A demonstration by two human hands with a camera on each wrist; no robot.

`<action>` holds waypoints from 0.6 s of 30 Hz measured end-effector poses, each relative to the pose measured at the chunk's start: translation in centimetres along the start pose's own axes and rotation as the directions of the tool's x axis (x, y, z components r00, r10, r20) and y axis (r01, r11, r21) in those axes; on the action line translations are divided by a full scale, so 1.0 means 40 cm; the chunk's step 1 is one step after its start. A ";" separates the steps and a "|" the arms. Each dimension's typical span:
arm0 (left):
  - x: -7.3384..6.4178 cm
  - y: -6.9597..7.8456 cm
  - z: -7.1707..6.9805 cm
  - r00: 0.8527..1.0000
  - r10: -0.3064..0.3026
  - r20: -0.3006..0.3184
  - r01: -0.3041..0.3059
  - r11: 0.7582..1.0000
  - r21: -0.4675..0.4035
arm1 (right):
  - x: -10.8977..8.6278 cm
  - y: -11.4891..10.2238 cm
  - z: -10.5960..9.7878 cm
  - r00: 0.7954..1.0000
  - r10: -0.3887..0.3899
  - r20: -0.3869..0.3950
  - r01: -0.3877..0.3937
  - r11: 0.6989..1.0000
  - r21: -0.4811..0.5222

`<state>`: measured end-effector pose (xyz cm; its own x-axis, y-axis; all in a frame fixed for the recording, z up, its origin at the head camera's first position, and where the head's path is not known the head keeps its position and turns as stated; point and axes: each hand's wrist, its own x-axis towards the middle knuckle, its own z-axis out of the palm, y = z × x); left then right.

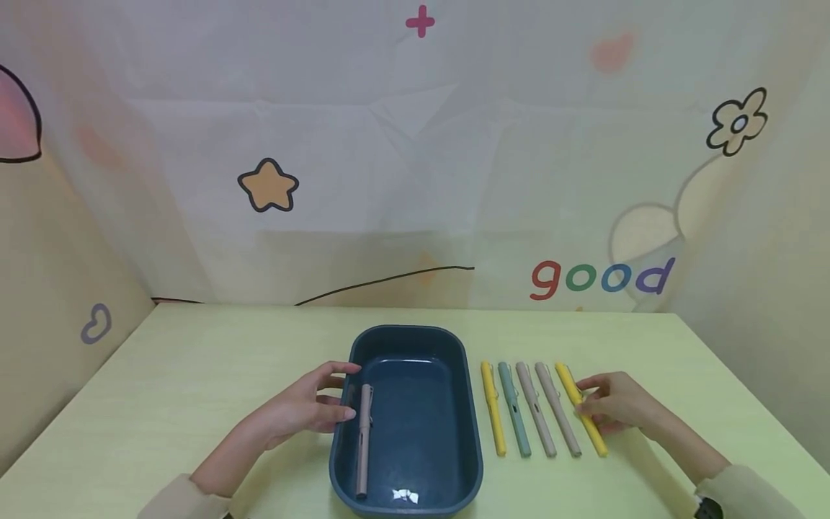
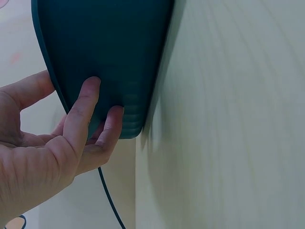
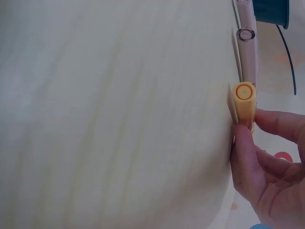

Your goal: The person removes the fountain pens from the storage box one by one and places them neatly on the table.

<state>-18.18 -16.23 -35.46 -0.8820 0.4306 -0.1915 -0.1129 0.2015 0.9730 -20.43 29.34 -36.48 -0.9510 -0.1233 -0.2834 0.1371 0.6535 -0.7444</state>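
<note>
A dark blue plastic tub (image 1: 415, 432) stands on the table, and a greyish-pink pen (image 1: 364, 440) lies inside along its left wall. My left hand (image 1: 311, 400) grips the tub's left side; in the left wrist view, fingertips (image 2: 93, 86) press its outer wall. Right of the tub lies a row of capped pens: a yellow pen (image 1: 493, 409), a green pen (image 1: 515, 409) and two greyish pens (image 1: 536, 409) (image 1: 558, 409). At the row's right end, my right hand (image 1: 612, 404) pinches another yellow pen (image 3: 245, 107) between thumb and finger, close to the tabletop.
The pale wood-look table (image 1: 240, 346) extends to both sides of the tub. Behind it hangs a printed backdrop (image 1: 363, 158) with a star, a flower and the word "good". Sheeting also stands at the left and right sides.
</note>
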 end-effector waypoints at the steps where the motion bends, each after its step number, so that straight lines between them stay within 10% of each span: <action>1: 0.000 0.000 0.000 1.000 0.000 0.001 0.000 1.000 0.000 | 0.000 0.000 0.000 1.000 -0.001 0.001 0.001 1.000 0.000; 18: 0.003 -0.003 0.002 0.999 -0.023 -0.029 0.023 1.000 0.004 | 0.001 0.005 0.001 1.000 -0.007 0.001 0.007 1.000 0.016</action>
<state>-18.22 -16.12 -35.62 -0.8922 0.3998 -0.2102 -0.1316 0.2152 0.9677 -20.42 29.43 -36.66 -0.9517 -0.1289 -0.2788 0.1347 0.6406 -0.7560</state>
